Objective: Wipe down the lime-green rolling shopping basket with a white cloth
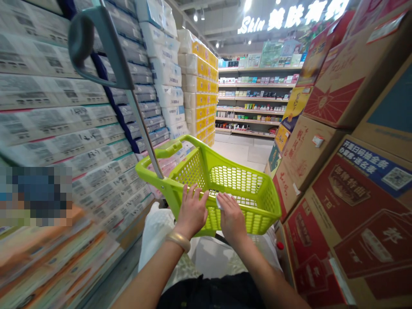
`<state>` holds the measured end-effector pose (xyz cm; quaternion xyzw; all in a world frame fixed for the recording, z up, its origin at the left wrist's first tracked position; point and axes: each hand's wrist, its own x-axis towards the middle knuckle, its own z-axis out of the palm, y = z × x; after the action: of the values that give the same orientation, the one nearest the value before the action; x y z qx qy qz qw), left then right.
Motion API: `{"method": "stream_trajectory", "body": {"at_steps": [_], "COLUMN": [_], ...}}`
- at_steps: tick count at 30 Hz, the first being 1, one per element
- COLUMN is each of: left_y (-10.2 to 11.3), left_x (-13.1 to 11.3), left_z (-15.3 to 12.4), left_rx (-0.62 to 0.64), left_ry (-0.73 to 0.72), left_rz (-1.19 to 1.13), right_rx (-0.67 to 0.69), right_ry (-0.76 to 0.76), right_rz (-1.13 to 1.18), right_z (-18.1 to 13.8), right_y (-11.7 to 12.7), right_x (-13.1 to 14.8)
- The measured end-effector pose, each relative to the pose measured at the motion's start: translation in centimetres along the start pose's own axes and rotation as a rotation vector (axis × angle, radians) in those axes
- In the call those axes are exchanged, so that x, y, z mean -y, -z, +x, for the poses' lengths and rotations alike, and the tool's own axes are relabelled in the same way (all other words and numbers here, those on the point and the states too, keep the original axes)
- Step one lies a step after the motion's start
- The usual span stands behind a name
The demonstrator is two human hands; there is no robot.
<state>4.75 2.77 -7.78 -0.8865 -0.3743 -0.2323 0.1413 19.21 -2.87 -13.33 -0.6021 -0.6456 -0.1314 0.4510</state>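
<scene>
A lime-green plastic shopping basket [243, 189] with a grid of holes stands in front of me. My left hand [193, 211] lies on its near rim, fingers stretched out and slightly apart, holding nothing. Beside it, my right hand [232, 216] presses a small white wipe [219, 201] against the same rim; most of the wipe is hidden under the fingers. A long metal pole rises from the basket's left end to a grey pull handle [124, 51].
Stacked wrapped paper packs [54, 90] line the left side, with yellow-and-white packs [202, 103] farther on. Cardboard cartons [363, 201] are piled close on the right. Shelves of small products [254, 94] stand across the far end, beyond a pale floor [240, 150].
</scene>
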Motion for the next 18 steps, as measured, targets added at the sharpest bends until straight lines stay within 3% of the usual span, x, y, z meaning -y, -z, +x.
{"method": "stream_trajectory", "body": {"at_steps": [4, 11, 18], "left_y": [0.0, 0.6, 0.4], "left_x": [0.3, 0.4, 0.2], "left_z": [-0.4, -0.9, -1.8], "left_rx": [-0.003, -0.032, -0.052], "left_ry": [0.013, 0.058, 0.047], "left_rz": [0.009, 0.018, -0.1], "right_rx": [0.044, -0.002, 0.034], "right_ry": [0.066, 0.037, 0.125], "right_rz": [0.029, -0.048, 0.052], "right_z": [1.1, -1.8, 0.3], "right_y": [-0.9, 1.8, -0.9], "right_x": [1.3, -1.5, 2.1]}}
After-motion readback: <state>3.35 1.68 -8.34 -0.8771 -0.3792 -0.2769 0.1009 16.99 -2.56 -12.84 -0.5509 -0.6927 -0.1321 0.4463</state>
